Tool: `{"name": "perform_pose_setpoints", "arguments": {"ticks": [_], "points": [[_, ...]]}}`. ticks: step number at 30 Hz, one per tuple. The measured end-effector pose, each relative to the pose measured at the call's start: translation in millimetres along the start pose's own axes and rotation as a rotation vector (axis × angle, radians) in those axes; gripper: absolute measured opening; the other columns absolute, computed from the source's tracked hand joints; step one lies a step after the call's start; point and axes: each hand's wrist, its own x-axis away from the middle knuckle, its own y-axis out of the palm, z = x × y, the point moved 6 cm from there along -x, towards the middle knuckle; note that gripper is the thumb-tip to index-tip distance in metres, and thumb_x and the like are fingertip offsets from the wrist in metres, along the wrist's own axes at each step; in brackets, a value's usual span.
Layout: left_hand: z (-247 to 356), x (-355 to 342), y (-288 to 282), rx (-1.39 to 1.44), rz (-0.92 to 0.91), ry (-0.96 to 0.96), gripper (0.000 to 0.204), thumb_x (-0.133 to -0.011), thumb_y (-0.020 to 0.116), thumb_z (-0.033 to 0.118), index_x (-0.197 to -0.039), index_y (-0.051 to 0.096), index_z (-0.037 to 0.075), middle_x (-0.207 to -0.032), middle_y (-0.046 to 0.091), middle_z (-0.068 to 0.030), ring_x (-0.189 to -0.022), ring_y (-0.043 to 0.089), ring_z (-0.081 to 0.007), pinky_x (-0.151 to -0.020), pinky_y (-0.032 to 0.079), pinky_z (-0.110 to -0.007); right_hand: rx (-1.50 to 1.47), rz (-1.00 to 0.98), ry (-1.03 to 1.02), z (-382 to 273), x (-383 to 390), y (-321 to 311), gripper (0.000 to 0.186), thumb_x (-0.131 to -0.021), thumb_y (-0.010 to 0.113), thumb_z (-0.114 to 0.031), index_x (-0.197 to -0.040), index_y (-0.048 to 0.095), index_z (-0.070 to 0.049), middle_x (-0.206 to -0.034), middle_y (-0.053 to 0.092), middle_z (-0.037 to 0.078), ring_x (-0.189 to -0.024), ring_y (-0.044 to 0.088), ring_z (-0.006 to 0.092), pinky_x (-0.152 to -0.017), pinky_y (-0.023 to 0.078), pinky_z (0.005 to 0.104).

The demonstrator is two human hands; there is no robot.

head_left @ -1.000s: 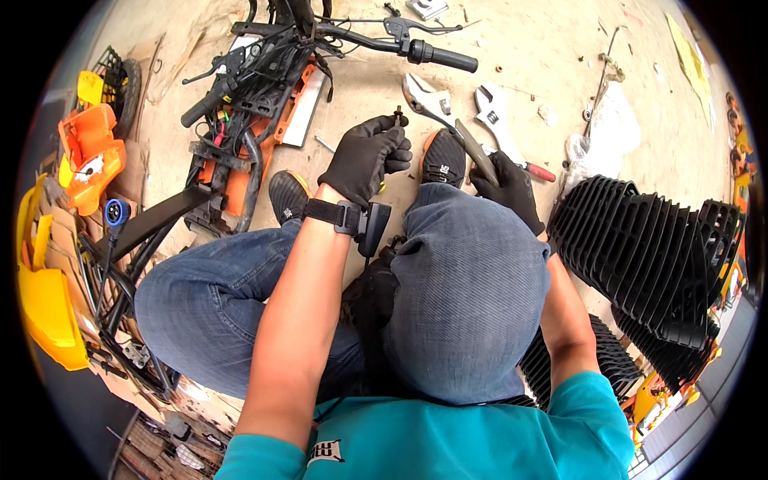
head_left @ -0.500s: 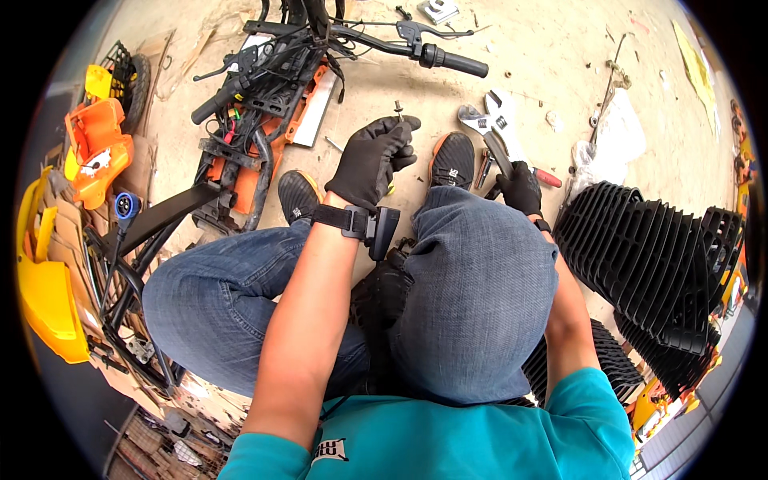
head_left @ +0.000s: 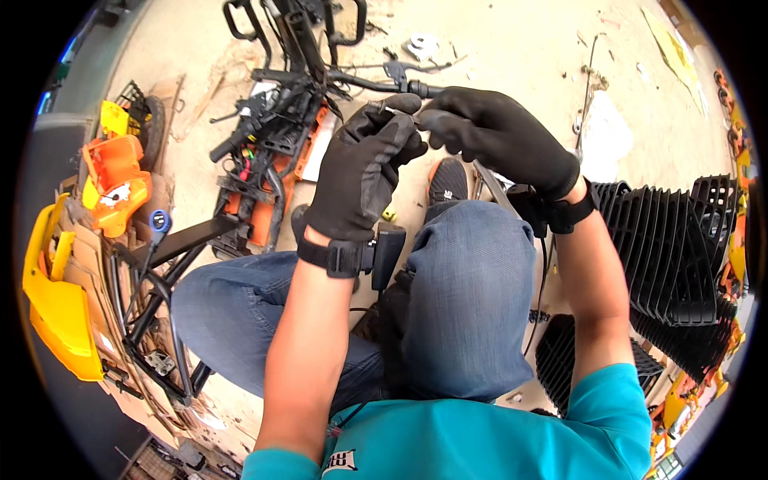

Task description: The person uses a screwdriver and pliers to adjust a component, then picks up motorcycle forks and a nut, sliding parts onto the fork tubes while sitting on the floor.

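A slim metal piece (head_left: 390,110) is pinched by fingers of the left hand (head_left: 356,172), seemingly for steadiness; the right hand's (head_left: 506,140) grip cannot be told.

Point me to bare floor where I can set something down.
Bare floor shows beyond the right hand, between the round metal part and the plastic bag. It's crowded left, around the black frame, and right, around the black slatted panels.

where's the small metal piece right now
In the head view, the small metal piece is above centre, pinched at the fingertips of the left hand, with the right hand close on its right.
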Motion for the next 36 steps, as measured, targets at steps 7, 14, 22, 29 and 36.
{"name": "perform_pose_setpoints", "arguments": {"ticks": [7,14,22,29,36], "points": [[92,65,51,-0.536,0.116,0.093,0.035,-0.092,0.062,0.008,-0.125,0.057,-0.003,-0.108,0.068,-0.0104,-0.099,0.066,-0.0177,-0.087,0.054,-0.032,0.326,-0.014,-0.321,-116,7,12,0.021,-0.089,0.068,-0.021,-0.096,0.063,-0.002,-0.079,0.063,0.016,-0.071,0.060,0.0296,-0.065,0.047,0.0380],[137,113,74,-0.890,0.142,0.200,0.034,-0.083,0.063,-0.008,-0.117,0.063,-0.005,-0.109,0.067,-0.0097,-0.100,0.063,-0.0134,-0.090,0.051,-0.028,0.475,0.038,-0.470,-170,31,29,0.018,-0.083,0.072,-0.012,-0.082,0.056,-0.004,-0.062,0.050,0.010,-0.054,0.047,0.0217,-0.053,0.040,0.0357],[142,113,75,-1.076,0.057,0.354,0.035,-0.084,0.072,0.002,-0.118,0.064,-0.003,-0.103,0.070,-0.0103,-0.088,0.066,-0.0127,-0.078,0.054,-0.027,0.471,0.218,-0.447,-176,36,35,0.020,-0.078,0.076,-0.006,-0.083,0.057,-0.005,-0.065,0.056,0.010,-0.056,0.056,0.0222,-0.055,0.045,0.0321],[141,100,74,-1.414,-0.019,0.585,0.033,-0.083,0.073,0.005,-0.115,0.067,0.002,-0.093,0.069,-0.0145,-0.077,0.067,-0.0227,-0.069,0.052,-0.032,0.499,0.276,-0.443,-172,32,37,0.025,-0.074,0.079,-0.005,-0.084,0.056,-0.006,-0.076,0.060,0.009,-0.068,0.061,0.0261,-0.060,0.048,0.0342],[144,99,74,-1.452,-0.001,0.605,0.028,-0.083,0.073,0.006,-0.111,0.069,0.003,-0.089,0.068,-0.0139,-0.076,0.067,-0.0260,-0.067,0.052,-0.035,0.555,0.253,-0.434,-172,26,40,0.025,-0.074,0.079,-0.008,-0.087,0.058,-0.007,-0.079,0.061,0.010,-0.071,0.062,0.0283,-0.062,0.049,0.0350]]}}
